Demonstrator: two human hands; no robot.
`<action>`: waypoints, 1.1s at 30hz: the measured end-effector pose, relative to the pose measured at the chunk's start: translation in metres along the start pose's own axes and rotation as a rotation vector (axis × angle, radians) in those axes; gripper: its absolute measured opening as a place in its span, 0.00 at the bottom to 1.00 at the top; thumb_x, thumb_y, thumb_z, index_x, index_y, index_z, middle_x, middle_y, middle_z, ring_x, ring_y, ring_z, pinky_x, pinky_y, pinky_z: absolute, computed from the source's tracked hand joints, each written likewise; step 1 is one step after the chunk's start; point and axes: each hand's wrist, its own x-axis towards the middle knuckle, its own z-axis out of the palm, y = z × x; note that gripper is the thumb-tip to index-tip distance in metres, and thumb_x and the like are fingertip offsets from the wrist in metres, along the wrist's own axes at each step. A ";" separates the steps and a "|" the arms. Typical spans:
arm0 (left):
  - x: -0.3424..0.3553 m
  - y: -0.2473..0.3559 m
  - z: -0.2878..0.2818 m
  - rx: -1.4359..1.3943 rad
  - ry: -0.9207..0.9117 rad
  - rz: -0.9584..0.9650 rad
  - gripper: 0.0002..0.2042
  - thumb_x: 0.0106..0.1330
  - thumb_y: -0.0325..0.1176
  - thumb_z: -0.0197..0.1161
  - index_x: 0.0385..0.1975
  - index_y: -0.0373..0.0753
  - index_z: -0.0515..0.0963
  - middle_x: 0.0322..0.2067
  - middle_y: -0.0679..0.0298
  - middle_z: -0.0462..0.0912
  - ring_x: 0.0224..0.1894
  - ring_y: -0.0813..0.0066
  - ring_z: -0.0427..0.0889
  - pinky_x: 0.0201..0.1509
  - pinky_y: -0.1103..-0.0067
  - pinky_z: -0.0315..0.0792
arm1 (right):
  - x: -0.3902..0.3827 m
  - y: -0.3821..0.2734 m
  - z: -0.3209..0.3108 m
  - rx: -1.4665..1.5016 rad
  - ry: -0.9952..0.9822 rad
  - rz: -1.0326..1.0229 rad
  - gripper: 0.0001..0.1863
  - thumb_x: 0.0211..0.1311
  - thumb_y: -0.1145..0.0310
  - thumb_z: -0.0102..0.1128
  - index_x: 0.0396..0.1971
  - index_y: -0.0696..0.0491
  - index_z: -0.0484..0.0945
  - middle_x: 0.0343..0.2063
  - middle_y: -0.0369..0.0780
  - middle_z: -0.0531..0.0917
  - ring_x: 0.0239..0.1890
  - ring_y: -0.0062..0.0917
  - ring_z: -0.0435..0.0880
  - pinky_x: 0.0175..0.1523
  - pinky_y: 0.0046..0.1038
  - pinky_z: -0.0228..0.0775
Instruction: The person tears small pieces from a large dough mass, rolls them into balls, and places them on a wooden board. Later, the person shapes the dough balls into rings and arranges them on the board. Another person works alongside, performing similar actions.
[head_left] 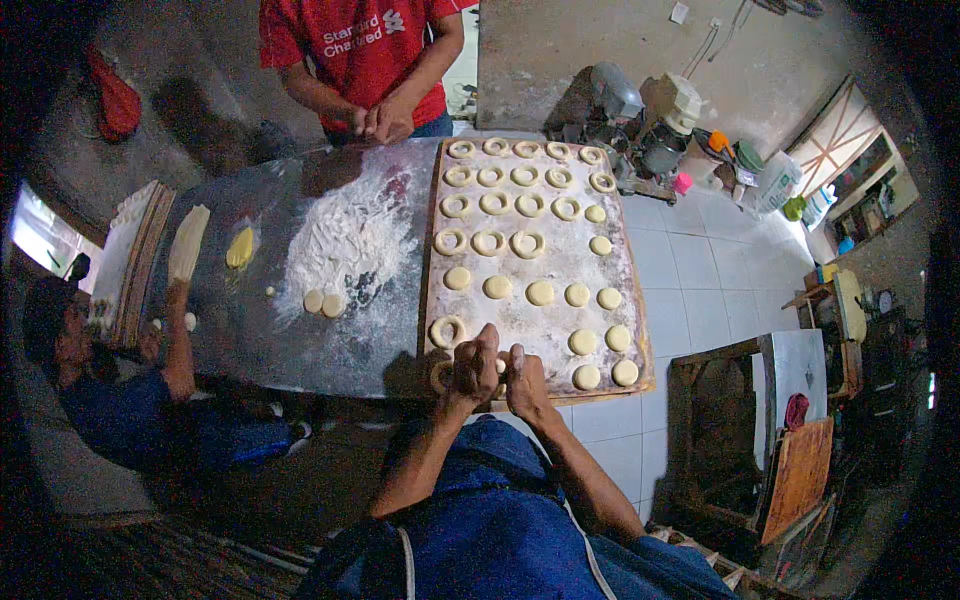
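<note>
At the near edge of a floured wooden board (pixel 560 262), my left hand (pixel 474 369) and my right hand (pixel 526 380) are close together with fingers curled. A small pale piece of dough (pixel 500 367) shows between them; the fingers hide the rest of it. Just beyond my left hand lies a dough ring (pixel 448 331), and another, partly covered ring (pixel 439 375) sits beside that hand. To the right of my right hand are flat dough rounds (pixel 587 377). Across the middle runs a row of rounds (pixel 540 292). Several rows of dough rings (pixel 494 203) fill the board's far part.
Left of the board, a dark table (pixel 250 340) carries a flour heap (pixel 345 245), two dough rounds (pixel 323 303) and yellow fat (pixel 240 248). A person in red (pixel 370 60) stands opposite; another person (pixel 130 400) works at left. A wooden stand (pixel 740 430) is at right.
</note>
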 end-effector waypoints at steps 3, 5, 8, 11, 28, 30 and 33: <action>-0.002 -0.054 -0.018 -0.267 -0.091 -0.029 0.16 0.66 0.44 0.54 0.26 0.37 0.63 0.20 0.62 0.63 0.23 0.70 0.66 0.28 0.73 0.60 | 0.001 -0.003 0.013 -0.028 -0.055 -0.121 0.32 0.78 0.49 0.28 0.31 0.59 0.77 0.22 0.56 0.80 0.27 0.57 0.80 0.38 0.50 0.71; 0.002 -0.054 -0.023 -0.361 -0.184 -0.040 0.16 0.67 0.43 0.53 0.26 0.36 0.63 0.21 0.60 0.62 0.24 0.70 0.67 0.30 0.73 0.60 | -0.002 0.009 0.003 0.006 -0.146 0.006 0.26 0.75 0.53 0.34 0.30 0.59 0.75 0.22 0.56 0.80 0.27 0.56 0.80 0.37 0.50 0.71; 0.002 0.013 0.013 0.125 -0.020 0.063 0.16 0.67 0.44 0.53 0.25 0.37 0.64 0.22 0.64 0.62 0.27 0.72 0.67 0.32 0.76 0.62 | -0.001 0.019 -0.014 -0.219 -0.063 -0.106 0.45 0.74 0.36 0.24 0.24 0.61 0.79 0.16 0.47 0.78 0.18 0.37 0.75 0.30 0.40 0.67; -0.008 -0.044 -0.015 0.171 0.067 0.054 0.16 0.68 0.43 0.53 0.27 0.37 0.66 0.22 0.62 0.65 0.27 0.69 0.69 0.34 0.74 0.65 | 0.001 0.010 0.012 -0.092 -0.131 -0.217 0.41 0.74 0.39 0.27 0.26 0.61 0.79 0.17 0.49 0.78 0.20 0.42 0.78 0.31 0.40 0.68; 0.040 0.016 -0.052 1.025 0.137 0.094 0.14 0.58 0.35 0.66 0.43 0.39 0.81 0.44 0.57 0.79 0.54 0.56 0.72 0.56 0.56 0.61 | -0.011 0.029 -0.045 -0.601 0.252 0.049 0.34 0.47 0.75 0.73 0.58 0.59 0.71 0.41 0.54 0.78 0.44 0.48 0.79 0.47 0.43 0.73; 0.042 0.013 -0.064 0.844 0.038 0.225 0.16 0.56 0.37 0.69 0.44 0.41 0.82 0.43 0.59 0.79 0.53 0.58 0.73 0.55 0.57 0.62 | -0.030 0.026 -0.061 -0.756 0.359 -0.038 0.26 0.51 0.80 0.63 0.54 0.61 0.72 0.43 0.55 0.76 0.44 0.52 0.74 0.49 0.49 0.66; 0.055 0.016 -0.064 0.830 -0.207 0.298 0.17 0.53 0.45 0.74 0.38 0.43 0.85 0.41 0.64 0.80 0.49 0.61 0.75 0.54 0.58 0.62 | -0.045 0.065 -0.070 -0.945 0.345 0.019 0.29 0.51 0.72 0.68 0.54 0.63 0.73 0.47 0.55 0.76 0.50 0.52 0.73 0.56 0.48 0.66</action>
